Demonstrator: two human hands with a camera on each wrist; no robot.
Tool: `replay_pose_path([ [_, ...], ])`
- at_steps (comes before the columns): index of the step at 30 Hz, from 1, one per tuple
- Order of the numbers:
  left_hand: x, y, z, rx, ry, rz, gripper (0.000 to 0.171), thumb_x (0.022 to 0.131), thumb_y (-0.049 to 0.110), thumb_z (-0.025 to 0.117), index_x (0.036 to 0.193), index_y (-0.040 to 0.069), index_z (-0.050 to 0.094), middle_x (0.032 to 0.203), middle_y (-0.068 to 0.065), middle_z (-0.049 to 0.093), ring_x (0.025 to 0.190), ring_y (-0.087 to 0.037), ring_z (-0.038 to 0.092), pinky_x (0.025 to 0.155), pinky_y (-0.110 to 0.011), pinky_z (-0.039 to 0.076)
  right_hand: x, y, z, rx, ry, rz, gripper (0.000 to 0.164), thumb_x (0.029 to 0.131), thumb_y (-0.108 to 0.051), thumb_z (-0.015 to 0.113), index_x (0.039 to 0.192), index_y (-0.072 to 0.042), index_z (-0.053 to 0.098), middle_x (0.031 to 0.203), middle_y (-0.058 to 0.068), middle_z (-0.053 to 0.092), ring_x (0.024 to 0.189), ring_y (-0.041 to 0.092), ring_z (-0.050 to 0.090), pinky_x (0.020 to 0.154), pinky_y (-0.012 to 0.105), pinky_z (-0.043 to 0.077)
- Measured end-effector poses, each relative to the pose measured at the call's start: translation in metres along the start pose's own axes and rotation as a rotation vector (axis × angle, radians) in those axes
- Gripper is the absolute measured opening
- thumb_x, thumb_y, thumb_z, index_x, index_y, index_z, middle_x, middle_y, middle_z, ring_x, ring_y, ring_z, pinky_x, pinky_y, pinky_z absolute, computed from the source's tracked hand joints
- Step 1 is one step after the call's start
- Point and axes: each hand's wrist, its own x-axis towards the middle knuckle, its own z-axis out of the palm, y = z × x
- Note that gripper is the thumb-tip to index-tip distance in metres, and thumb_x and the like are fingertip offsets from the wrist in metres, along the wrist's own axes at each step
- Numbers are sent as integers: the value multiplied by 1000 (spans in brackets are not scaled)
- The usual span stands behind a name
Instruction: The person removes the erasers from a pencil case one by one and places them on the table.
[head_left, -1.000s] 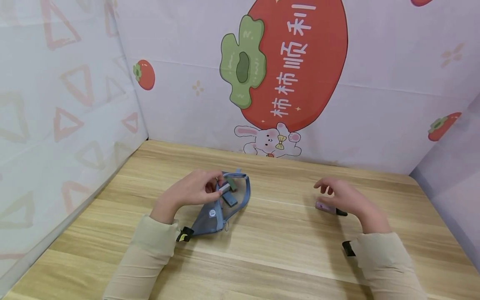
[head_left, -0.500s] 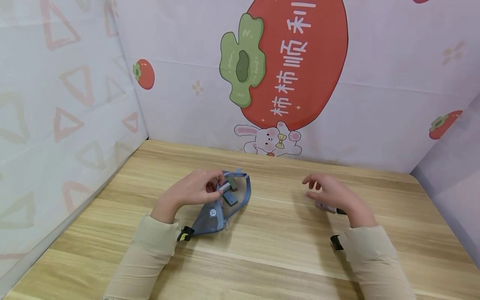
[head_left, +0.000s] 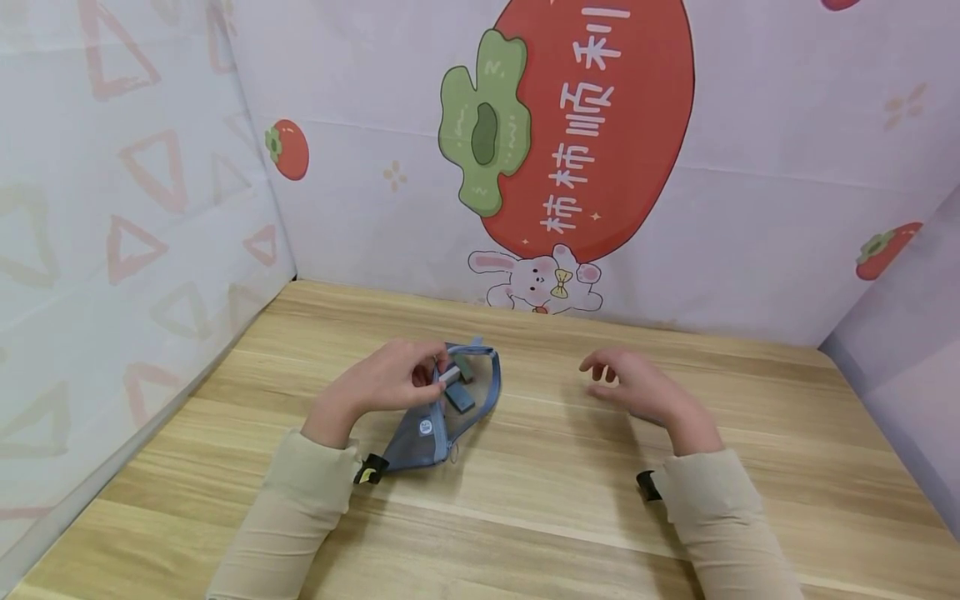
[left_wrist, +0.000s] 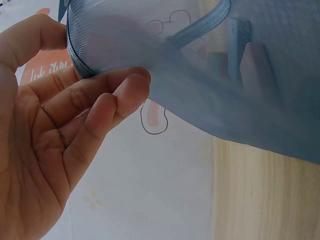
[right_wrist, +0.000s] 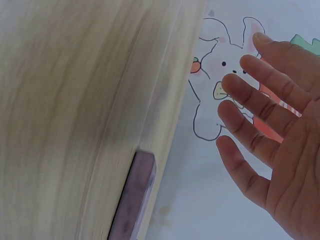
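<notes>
My left hand (head_left: 386,377) pinches the opening's edge of a blue-grey mesh zip pouch (head_left: 408,437), whose mouth gapes to the right. Inside lie several small blocks, among them a blue block (head_left: 460,397), a green block (head_left: 464,367) and a pale-topped block (head_left: 450,375) right by the fingertips. Through the mesh, the left wrist view shows a pinkish block (left_wrist: 258,70). My right hand (head_left: 633,387) is held over the table with relaxed fingers and nothing in it. Below it lies a purple block (right_wrist: 134,195), mostly hidden by that hand in the head view.
The wood-grain table (head_left: 525,500) meets a printed cloth wall (head_left: 360,217) at the back, with further cloth walls to the left and right. A zip pull (head_left: 453,452) hangs at the pouch's near corner. A black wrist strap (head_left: 648,485) shows under the right sleeve.
My right hand has moved left across the table, away from the purple block's right end and now covering most of it. The left hand and the pouch have stayed in place.
</notes>
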Motion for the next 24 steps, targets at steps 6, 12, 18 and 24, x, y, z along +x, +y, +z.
replay_pose_path([
  [6, -1, 0, 0, -3, 0, 3, 12, 86, 14, 62, 96, 8, 59, 71, 7, 66, 65, -4, 60, 65, -23, 52, 9, -10, 5, 18, -9, -27, 28, 89, -13, 69, 114, -1, 66, 95, 6, 65, 88, 19, 57, 80, 37, 48],
  [12, -1, 1, 0, -15, -4, 0, 10, 87, 13, 62, 95, 11, 58, 70, 7, 66, 65, -4, 60, 65, -24, 52, 18, -16, 12, 21, -24, -32, 29, 89, -14, 70, 115, -1, 66, 95, 4, 65, 89, 18, 57, 78, 35, 48],
  [18, 0, 1, 0, -15, -2, 3, 9, 86, 14, 62, 95, 12, 58, 72, 7, 67, 66, -3, 61, 65, -23, 52, 26, -23, 17, 2, -26, -63, 28, 89, -14, 71, 114, -2, 67, 94, 4, 66, 86, 18, 57, 77, 35, 49],
  [24, 0, 1, 0, -21, -6, 4, 10, 87, 14, 62, 95, 11, 58, 73, 5, 67, 66, -3, 61, 65, -23, 52, 31, -30, 21, 24, -57, -26, 28, 90, -15, 71, 115, -5, 67, 96, 4, 66, 89, 18, 57, 78, 34, 50],
])
